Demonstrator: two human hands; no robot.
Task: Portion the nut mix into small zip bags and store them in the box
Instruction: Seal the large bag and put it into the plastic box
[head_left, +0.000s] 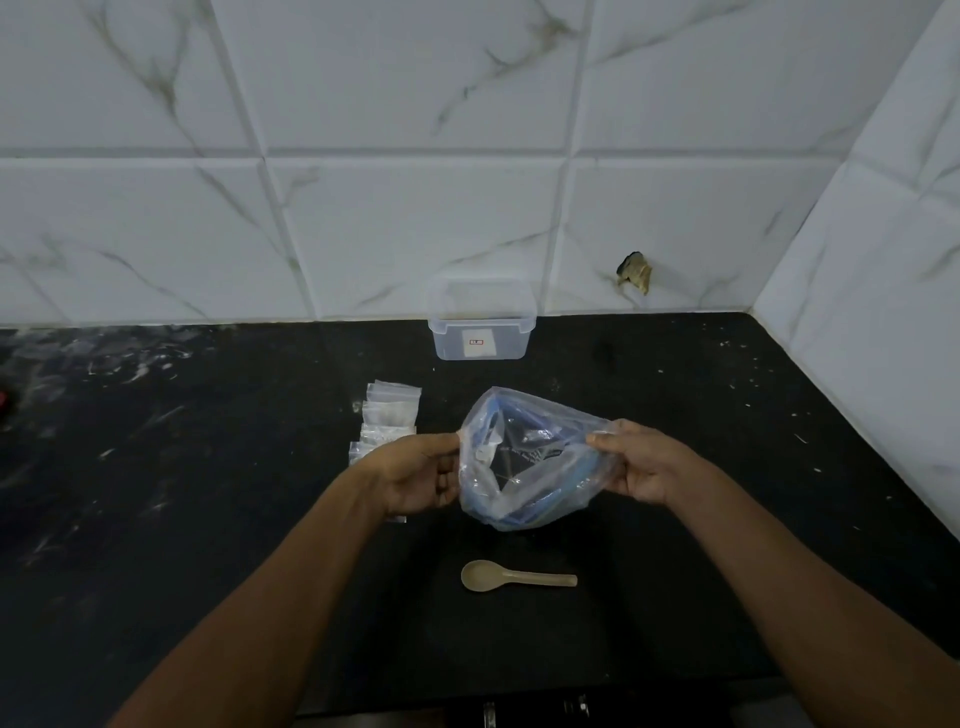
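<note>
A large clear zip bag (524, 457) with a blue seal hangs above the black counter, its mouth pulled wide. My left hand (415, 475) pinches its left edge and my right hand (644, 462) pinches its right edge. No nuts are visible inside the bag from here. Several small clear zip bags (390, 415) lie in a row on the counter to the left, partly hidden behind my left hand. A clear plastic box (482, 325) without a lid stands at the back against the tiled wall. A beige spoon (514, 577) lies on the counter below the bag.
The black counter (208, 519) runs left and right, with white smears on its left part. Marble-look tiled walls close the back and the right side. A small broken spot (635, 271) marks the back wall.
</note>
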